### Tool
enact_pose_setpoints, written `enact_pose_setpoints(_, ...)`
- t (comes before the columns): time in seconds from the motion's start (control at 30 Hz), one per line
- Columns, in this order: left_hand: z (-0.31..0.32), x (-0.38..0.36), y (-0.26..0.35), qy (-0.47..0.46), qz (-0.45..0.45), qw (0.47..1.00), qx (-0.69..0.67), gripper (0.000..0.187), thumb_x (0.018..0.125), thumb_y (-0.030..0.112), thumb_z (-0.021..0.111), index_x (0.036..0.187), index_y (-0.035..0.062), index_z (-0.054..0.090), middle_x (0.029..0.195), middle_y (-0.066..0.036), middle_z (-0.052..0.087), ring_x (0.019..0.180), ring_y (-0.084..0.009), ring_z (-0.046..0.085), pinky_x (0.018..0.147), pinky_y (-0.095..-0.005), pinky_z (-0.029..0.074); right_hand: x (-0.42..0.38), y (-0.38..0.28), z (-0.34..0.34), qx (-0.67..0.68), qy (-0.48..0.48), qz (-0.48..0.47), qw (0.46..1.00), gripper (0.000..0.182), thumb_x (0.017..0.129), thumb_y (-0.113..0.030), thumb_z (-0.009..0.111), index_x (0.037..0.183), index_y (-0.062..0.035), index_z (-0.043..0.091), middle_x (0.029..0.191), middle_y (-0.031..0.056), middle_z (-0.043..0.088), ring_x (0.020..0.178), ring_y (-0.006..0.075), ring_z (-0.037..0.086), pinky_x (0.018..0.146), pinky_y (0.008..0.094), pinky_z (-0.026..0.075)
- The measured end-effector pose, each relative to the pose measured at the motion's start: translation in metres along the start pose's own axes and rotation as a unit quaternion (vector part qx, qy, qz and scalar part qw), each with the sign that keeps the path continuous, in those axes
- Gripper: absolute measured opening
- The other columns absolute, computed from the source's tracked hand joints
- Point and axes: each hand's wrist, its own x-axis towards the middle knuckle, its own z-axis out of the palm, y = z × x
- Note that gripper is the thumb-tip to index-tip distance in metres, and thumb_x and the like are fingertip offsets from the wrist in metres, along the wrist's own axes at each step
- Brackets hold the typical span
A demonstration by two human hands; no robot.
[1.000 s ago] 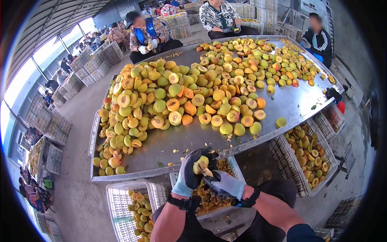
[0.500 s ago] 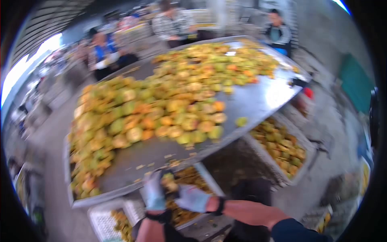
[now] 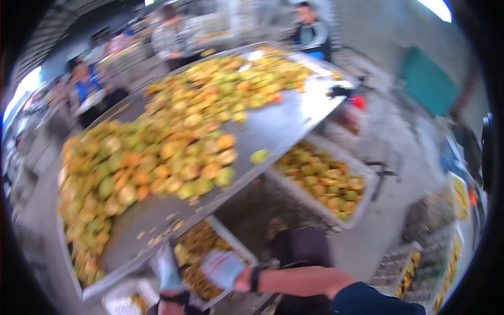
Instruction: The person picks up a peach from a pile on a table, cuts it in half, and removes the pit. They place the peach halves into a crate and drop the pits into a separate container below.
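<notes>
My left hand (image 3: pixel 167 268), in a pale glove, is low over the near table edge, and a pale yellow fruit piece (image 3: pixel 181 254) shows at its fingers. A thin dark shape stands by those fingertips, smeared by motion. To the right, my right hand (image 3: pixel 223 269) wears a whitish glove with red marks, and its fingers look curled. What it holds, if anything, I cannot tell. Below both hands is a crate (image 3: pixel 231 236) of yellow-brown scraps. A big heap of yellow, green and orange peach-like fruit (image 3: pixel 157 152) covers much of the metal table (image 3: pixel 278 123).
A crate of fruit pieces (image 3: pixel 320 181) stands on the floor to the right of the table. Another white crate (image 3: pixel 123 304) is at lower left. More crates (image 3: pixel 415 262) sit at lower right. Several people, among them a person in a striped jacket (image 3: pixel 313 34), sit around the table's far side.
My view has swung right, so the table and crates appear further left. My right hand has drawn slightly away from the fruit piece near my left hand.
</notes>
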Motion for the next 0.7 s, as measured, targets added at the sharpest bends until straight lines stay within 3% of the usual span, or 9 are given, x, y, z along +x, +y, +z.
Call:
enact_pose_setpoints(0.03, -0.018, 0.021, -0.019, -0.018, -0.085, 0.992, -0.087, 0.046, 0.097, 0.046, 0.050, 0.121, 0.0082, 0.059, 0.097, -0.005, 0.066, 0.074, -0.0167, 0.065, 0.056, -0.0383, 0.056, -0.001, 0.008, 0.001, -0.044, 0.005, -0.019, 0.999, 0.013, 0.075, -0.016, 0.058, 0.076, -0.0037, 0.062, 0.074, 0.0169, 0.062, 0.066, 0.0311, 0.062, 0.057, 0.0435, 0.050)
enact_pose_setpoints(0.17, -0.035, 0.001, -0.004, -0.164, 0.423, 0.845, 0.282, 0.050, 0.063, 0.006, 0.078, 0.109, 0.0030, 0.060, 0.103, -0.008, 0.071, 0.095, -0.0232, 0.065, 0.102, -0.0339, 0.040, 0.012, -0.006, -0.025, -0.056, 0.048, 0.114, 0.991, 0.015, 0.077, -0.012, 0.058, 0.092, -0.0077, 0.059, 0.081, 0.0124, 0.060, 0.073, 0.0300, 0.062, 0.056, 0.0427, 0.051)
enact_pose_setpoints(0.2, -0.033, -0.004, -0.005, -0.192, 0.289, 0.923, 0.169, 0.056, 0.064, 0.008, 0.079, 0.114, 0.0019, 0.057, 0.105, -0.009, 0.070, 0.094, -0.0244, 0.065, 0.100, -0.0351, 0.043, 0.014, -0.007, -0.028, -0.074, -0.003, 0.117, 0.990, 0.025, 0.082, -0.012, 0.055, 0.105, -0.0045, 0.061, 0.087, 0.0144, 0.063, 0.077, 0.0293, 0.065, 0.061, 0.0417, 0.051)
enact_pose_setpoints(0.33, -0.043, -0.006, -0.010, -0.096, 0.408, 0.832, 0.364, 0.070, 0.057, 0.018, 0.087, 0.117, -0.0001, 0.054, 0.103, -0.011, 0.066, 0.100, -0.0297, 0.061, 0.098, -0.0388, 0.045, 0.015, -0.007, -0.028, -0.087, -0.019, 0.084, 0.992, 0.025, 0.083, -0.014, 0.053, 0.105, -0.0050, 0.060, 0.087, 0.0151, 0.063, 0.077, 0.0308, 0.065, 0.063, 0.0435, 0.052)
enact_pose_setpoints(0.4, -0.053, 0.039, -0.044, -0.227, 0.075, 0.969, 0.069, 0.063, 0.056, 0.013, 0.088, 0.110, 0.0035, 0.057, 0.108, -0.010, 0.068, 0.092, -0.0237, 0.064, 0.088, -0.0347, 0.051, 0.019, -0.006, -0.025, -0.045, -0.019, 0.093, 0.994, 0.025, 0.085, -0.016, 0.052, 0.106, -0.0061, 0.059, 0.086, 0.0153, 0.063, 0.079, 0.0335, 0.065, 0.064, 0.0464, 0.052)
enact_pose_setpoints(0.43, -0.043, 0.009, -0.016, -0.216, 0.273, 0.914, 0.208, 0.054, 0.056, 0.008, 0.087, 0.103, 0.0043, 0.059, 0.109, -0.009, 0.068, 0.087, -0.0182, 0.064, 0.080, -0.0314, 0.053, 0.019, -0.008, -0.022, -0.040, -0.011, 0.100, 0.994, 0.024, 0.085, -0.016, 0.052, 0.107, -0.0066, 0.059, 0.088, 0.0158, 0.062, 0.079, 0.0343, 0.065, 0.064, 0.0470, 0.052)
enact_pose_setpoints(0.47, -0.031, -0.013, 0.001, -0.187, 0.119, 0.975, -0.024, 0.050, 0.056, 0.004, 0.085, 0.100, 0.0043, 0.061, 0.104, -0.007, 0.069, 0.085, -0.0160, 0.063, 0.078, -0.0311, 0.053, 0.021, -0.011, -0.023, -0.026, -0.003, 0.105, 0.994, 0.024, 0.086, -0.016, 0.051, 0.107, -0.0071, 0.059, 0.089, 0.0162, 0.062, 0.079, 0.0351, 0.065, 0.064, 0.0477, 0.052)
enact_pose_setpoints(0.5, -0.029, -0.026, 0.017, -0.123, 0.205, 0.950, 0.202, 0.053, 0.052, 0.003, 0.086, 0.099, 0.0041, 0.062, 0.095, -0.005, 0.068, 0.082, -0.0165, 0.063, 0.079, -0.0311, 0.053, 0.021, -0.018, -0.033, -0.011, 0.004, 0.106, 0.994, 0.024, 0.086, -0.016, 0.052, 0.107, -0.0076, 0.059, 0.091, 0.0162, 0.061, 0.079, 0.0353, 0.065, 0.064, 0.0479, 0.052)
enact_pose_setpoints(0.7, -0.037, 0.005, -0.002, -0.091, 0.116, 0.984, -0.104, 0.018, 0.091, 0.015, 0.054, 0.102, 0.0046, 0.064, 0.090, -0.006, 0.065, 0.075, -0.0171, 0.067, 0.056, -0.0302, 0.057, 0.023, -0.013, -0.012, -0.156, 0.014, 0.033, 0.987, 0.023, 0.085, -0.016, 0.053, 0.106, -0.0133, 0.062, 0.089, 0.0097, 0.060, 0.078, 0.0254, 0.064, 0.059, 0.0401, 0.050)
